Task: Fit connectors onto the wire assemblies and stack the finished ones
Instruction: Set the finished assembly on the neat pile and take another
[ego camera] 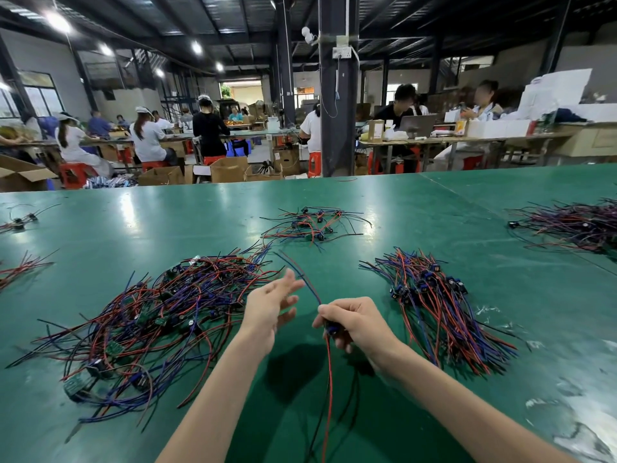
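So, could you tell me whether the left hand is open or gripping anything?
Open: the left hand has straight, spread fingers and holds nothing, while the right hand grips a wire assembly.

A glossy green tabletop (434, 208) is carrying several heaps of wire. A large loose tangle (160, 315) of red, blue and black leads with small green circuit boards is sprawling over its near left. A tidier bundle (437, 305), with blue connectors at its far end, is lying to the right, well apart. A thin scatter (312, 225) is sitting farther back at the centre, and a dark heap (567, 225) is spreading at the far right. A few stray wires (20, 269) are lying at the left edge, and white scraps (574, 419) are littering the near right corner.
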A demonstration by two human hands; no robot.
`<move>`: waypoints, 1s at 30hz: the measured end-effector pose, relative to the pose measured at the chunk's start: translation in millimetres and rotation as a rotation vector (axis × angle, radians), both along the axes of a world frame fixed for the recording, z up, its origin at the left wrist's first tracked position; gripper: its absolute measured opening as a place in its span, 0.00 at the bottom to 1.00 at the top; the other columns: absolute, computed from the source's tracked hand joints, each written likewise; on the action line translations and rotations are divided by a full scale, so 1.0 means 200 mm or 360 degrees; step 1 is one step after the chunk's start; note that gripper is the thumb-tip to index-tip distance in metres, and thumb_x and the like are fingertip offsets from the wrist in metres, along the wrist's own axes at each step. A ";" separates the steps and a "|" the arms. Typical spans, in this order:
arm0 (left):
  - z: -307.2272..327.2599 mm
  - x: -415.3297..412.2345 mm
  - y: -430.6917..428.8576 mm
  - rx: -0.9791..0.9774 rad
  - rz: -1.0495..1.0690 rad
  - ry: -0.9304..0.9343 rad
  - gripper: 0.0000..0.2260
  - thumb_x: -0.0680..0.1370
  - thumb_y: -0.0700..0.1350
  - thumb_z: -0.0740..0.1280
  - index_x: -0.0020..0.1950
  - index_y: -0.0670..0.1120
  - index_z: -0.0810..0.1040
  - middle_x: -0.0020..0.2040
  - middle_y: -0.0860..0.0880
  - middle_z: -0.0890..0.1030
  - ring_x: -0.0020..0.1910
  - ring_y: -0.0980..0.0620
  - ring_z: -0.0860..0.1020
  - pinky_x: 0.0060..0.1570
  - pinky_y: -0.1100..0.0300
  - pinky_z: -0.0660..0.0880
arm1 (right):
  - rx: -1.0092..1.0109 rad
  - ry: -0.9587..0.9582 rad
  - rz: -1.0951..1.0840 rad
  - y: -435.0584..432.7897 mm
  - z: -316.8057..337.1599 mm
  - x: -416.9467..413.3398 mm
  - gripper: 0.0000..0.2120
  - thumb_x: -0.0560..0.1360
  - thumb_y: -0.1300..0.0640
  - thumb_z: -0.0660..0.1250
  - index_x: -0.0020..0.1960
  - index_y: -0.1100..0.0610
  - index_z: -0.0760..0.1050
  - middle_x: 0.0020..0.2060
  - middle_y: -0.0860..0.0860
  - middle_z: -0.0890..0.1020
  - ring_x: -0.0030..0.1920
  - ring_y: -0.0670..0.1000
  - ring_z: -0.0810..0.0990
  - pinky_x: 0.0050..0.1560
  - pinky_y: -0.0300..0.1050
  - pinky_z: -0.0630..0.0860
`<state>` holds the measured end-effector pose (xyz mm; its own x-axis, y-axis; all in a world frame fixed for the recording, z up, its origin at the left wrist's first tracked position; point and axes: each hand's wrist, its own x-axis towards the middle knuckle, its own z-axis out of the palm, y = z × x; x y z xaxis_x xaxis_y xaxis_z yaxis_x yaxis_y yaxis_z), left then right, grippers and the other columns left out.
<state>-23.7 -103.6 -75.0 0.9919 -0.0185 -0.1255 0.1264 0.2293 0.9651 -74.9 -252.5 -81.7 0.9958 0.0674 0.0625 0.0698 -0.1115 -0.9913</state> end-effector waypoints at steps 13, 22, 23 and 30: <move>-0.02 -0.06 -0.07 0.0515 -0.0417 -0.0358 0.03 0.73 0.35 0.71 0.44 0.41 0.84 0.34 0.50 0.83 0.33 0.57 0.76 0.39 0.64 0.71 | -0.0244 0.0076 0.0084 0.00 -0.03 0.00 0.15 0.75 0.63 0.64 0.31 0.56 0.79 0.21 0.47 0.76 0.18 0.43 0.71 0.16 0.33 0.62; -0.03 -0.06 -0.06 0.0446 -0.0390 -0.0336 0.03 0.73 0.39 0.72 0.39 0.42 0.84 0.34 0.48 0.82 0.33 0.54 0.76 0.39 0.60 0.71 | -0.0212 0.0079 0.0116 0.01 -0.03 0.01 0.15 0.75 0.64 0.63 0.31 0.57 0.78 0.22 0.48 0.75 0.18 0.44 0.71 0.17 0.34 0.64; -0.03 -0.05 -0.05 0.0473 -0.0401 -0.0339 0.03 0.73 0.39 0.72 0.39 0.42 0.84 0.33 0.48 0.81 0.33 0.53 0.75 0.39 0.59 0.71 | -0.0248 0.0083 0.0142 0.01 -0.03 0.00 0.13 0.75 0.64 0.62 0.33 0.61 0.78 0.23 0.48 0.75 0.18 0.44 0.71 0.17 0.34 0.64; -0.02 -0.04 -0.04 0.0523 -0.0412 -0.0362 0.05 0.74 0.41 0.72 0.37 0.44 0.82 0.31 0.52 0.81 0.29 0.59 0.73 0.33 0.67 0.69 | -0.0239 0.0091 0.0212 0.01 -0.01 -0.02 0.14 0.76 0.63 0.63 0.32 0.58 0.78 0.25 0.49 0.76 0.19 0.43 0.71 0.18 0.34 0.64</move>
<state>-32.0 -112.2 -79.7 0.9628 -0.2647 0.0539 -0.0841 -0.1039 0.9910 -78.2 -250.4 -83.8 0.9790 0.2032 -0.0145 0.0380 -0.2519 -0.9670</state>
